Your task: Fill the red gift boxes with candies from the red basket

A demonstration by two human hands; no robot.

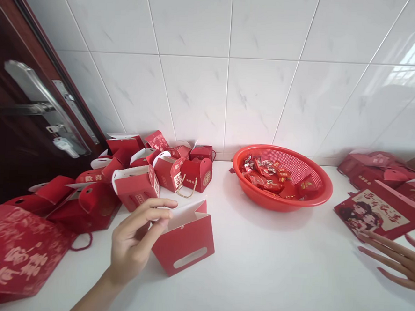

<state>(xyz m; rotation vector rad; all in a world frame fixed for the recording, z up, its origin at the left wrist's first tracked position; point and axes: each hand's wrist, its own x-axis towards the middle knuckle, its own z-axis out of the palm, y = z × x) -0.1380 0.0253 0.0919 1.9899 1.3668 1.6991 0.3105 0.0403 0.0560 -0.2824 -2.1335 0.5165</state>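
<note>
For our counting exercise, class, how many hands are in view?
2: left hand at an open red box; right hand at the right edge, by a printed red package.

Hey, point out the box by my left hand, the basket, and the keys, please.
Box (188, 240): head view, on its red front panel.
Basket (273, 200): head view, on its front outer wall.
Keys (66, 146): head view, on the pale lower part.
</note>
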